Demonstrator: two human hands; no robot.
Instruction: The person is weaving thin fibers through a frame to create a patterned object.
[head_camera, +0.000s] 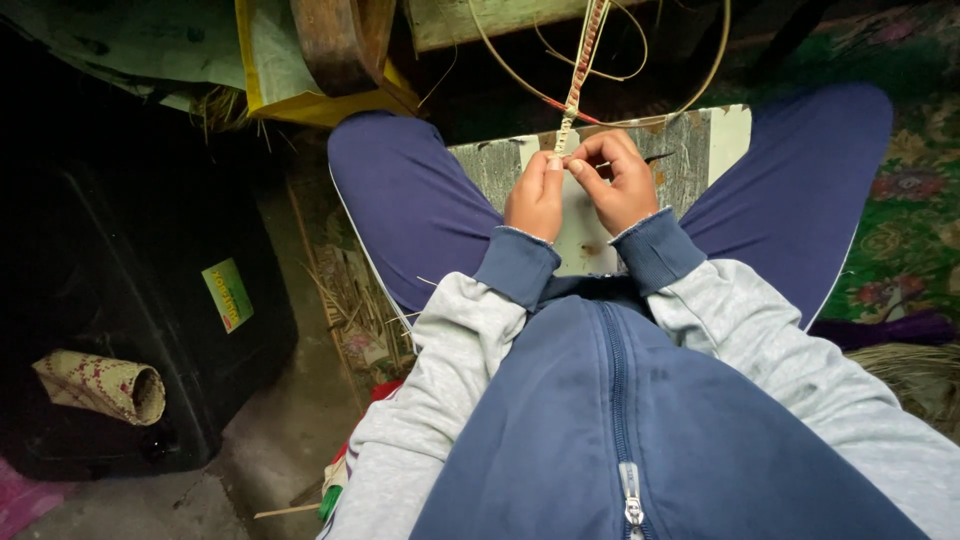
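My left hand (537, 196) and my right hand (617, 180) meet above my lap, and both pinch the near end of a narrow woven straw strip (578, 75). The strip is pale with red flecks and runs away from me toward the top of the view. Thin loose straw strands (520, 75) curl out from it on both sides. Under my hands a worn white and grey board (700, 150) lies across my legs, which are in dark blue trousers.
A black case (130, 300) with a green and yellow sticker stands at the left, with a rolled woven mat (100, 385) on it. A yellow-edged bag (300, 95) and a curved wooden piece (335, 40) lie beyond my left knee. Loose straw (350, 300) is scattered on the floor; a patterned green cloth (915, 230) lies at the right.
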